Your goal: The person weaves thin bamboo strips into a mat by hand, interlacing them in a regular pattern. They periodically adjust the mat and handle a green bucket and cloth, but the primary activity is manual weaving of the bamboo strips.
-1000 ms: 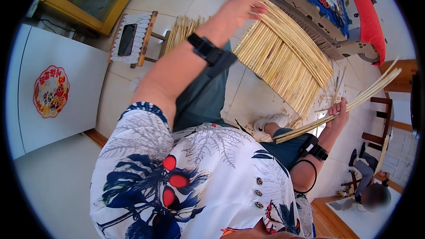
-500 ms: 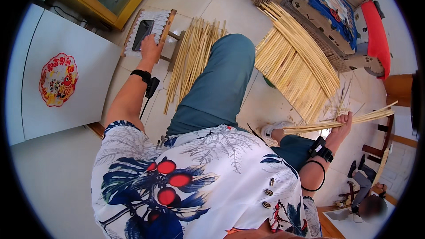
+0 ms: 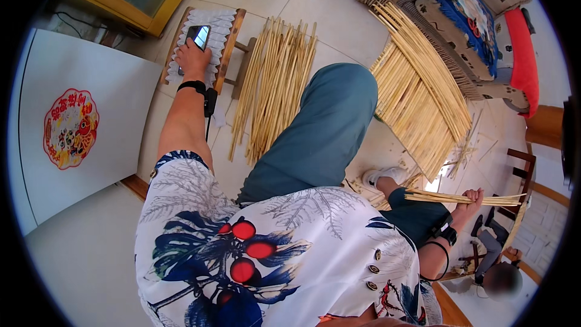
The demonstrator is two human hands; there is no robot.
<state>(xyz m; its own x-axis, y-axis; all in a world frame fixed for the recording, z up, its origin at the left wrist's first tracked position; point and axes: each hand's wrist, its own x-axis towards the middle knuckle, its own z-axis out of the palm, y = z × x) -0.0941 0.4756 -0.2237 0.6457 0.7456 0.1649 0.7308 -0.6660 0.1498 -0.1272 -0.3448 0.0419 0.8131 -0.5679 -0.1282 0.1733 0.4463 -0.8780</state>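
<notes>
Touching 1 phone (image 3: 201,30) at the upper left of the head view, the left hand (image 3: 193,62) lies over a cloth-topped stool (image 3: 229,39); whether its grip is closed on the phone, I cannot tell. Right of centre and below mid-height, the right hand (image 3: 470,203) has its grip wrapped around a thin stick bundle (image 3: 433,197). A loose stick pile (image 3: 275,85) lies on the floor (image 3: 345,42) just right of the stool; a row of side-by-side sticks (image 3: 417,100) spreads at upper right.

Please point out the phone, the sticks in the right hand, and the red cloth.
Phone (image 3: 201,34): head view, uncovered screen beyond the left hand (image 3: 193,60).
Held sticks (image 3: 436,196): head view, stretch left of the right hand (image 3: 471,198).
Red cloth (image 3: 522,57): head view, middle of the cloth.
</notes>
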